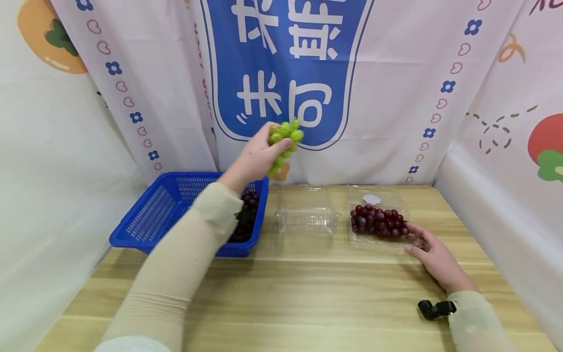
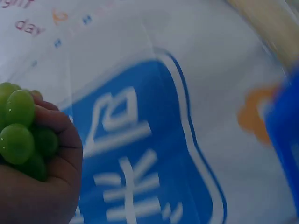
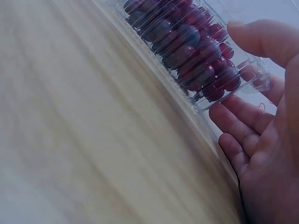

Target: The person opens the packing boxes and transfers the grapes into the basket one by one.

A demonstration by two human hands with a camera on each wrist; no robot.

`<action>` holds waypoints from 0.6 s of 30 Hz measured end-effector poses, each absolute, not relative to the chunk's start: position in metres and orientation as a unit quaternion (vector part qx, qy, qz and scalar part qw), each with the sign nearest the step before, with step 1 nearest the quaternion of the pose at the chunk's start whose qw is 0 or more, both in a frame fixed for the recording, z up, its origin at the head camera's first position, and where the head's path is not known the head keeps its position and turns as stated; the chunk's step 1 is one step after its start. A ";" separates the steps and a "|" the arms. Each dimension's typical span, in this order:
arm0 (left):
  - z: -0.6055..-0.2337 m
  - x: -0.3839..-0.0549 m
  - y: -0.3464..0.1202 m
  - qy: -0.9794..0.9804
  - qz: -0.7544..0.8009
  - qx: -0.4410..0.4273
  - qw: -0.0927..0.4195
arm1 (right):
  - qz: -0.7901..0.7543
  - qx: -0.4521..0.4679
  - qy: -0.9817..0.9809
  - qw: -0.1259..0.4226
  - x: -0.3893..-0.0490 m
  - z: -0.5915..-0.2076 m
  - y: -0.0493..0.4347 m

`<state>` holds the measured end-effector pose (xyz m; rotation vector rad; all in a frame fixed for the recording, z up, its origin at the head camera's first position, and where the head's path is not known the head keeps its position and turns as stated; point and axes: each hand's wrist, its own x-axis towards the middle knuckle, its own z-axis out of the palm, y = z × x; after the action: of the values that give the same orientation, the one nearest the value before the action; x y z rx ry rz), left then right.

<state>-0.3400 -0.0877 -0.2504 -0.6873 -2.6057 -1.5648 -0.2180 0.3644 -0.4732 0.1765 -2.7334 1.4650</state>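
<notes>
Raised above the table, my left hand (image 1: 259,151) grips a bunch of green grapes (image 1: 286,142), its thumb across the front. In the left wrist view the fingers curl round the green grapes (image 2: 21,126). At the right, my right hand (image 1: 433,254) is at the end of a clear plastic box (image 1: 365,239) holding dark red grapes (image 1: 379,222). In the right wrist view its thumb and fingers are spread apart at the box's corner, with a fingertip seen through the plastic. Between that box and the basket stands another open clear plastic box (image 1: 305,222).
A blue plastic basket (image 1: 140,230) stands at the table's left, with dark grapes (image 1: 250,200) in its right part, partly hidden by my left arm. A printed cloth (image 1: 387,122) hangs behind the wooden table (image 1: 316,298). A black device (image 1: 435,310) sits on my right wrist.
</notes>
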 end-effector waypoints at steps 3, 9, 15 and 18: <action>-0.247 -0.343 -0.132 -0.887 -0.419 -0.194 0.029 | 0.473 0.058 -0.879 0.021 -0.217 -0.474 0.363; -0.247 -0.352 -0.217 -0.935 -0.333 -0.119 0.036 | 0.466 0.063 -0.882 0.030 -0.215 -0.475 0.362; -0.266 -0.359 -0.281 -0.961 -0.272 -0.040 0.025 | 0.466 0.070 -0.881 0.039 -0.215 -0.476 0.360; -0.282 -0.363 -0.302 -0.966 -0.257 -0.021 -0.008 | 0.464 0.070 -0.882 0.041 -0.216 -0.476 0.359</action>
<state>-0.3633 -0.3023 -0.2817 -0.0678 -3.0505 -0.8100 -0.2156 0.3591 -0.4762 0.2149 -2.7021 1.4204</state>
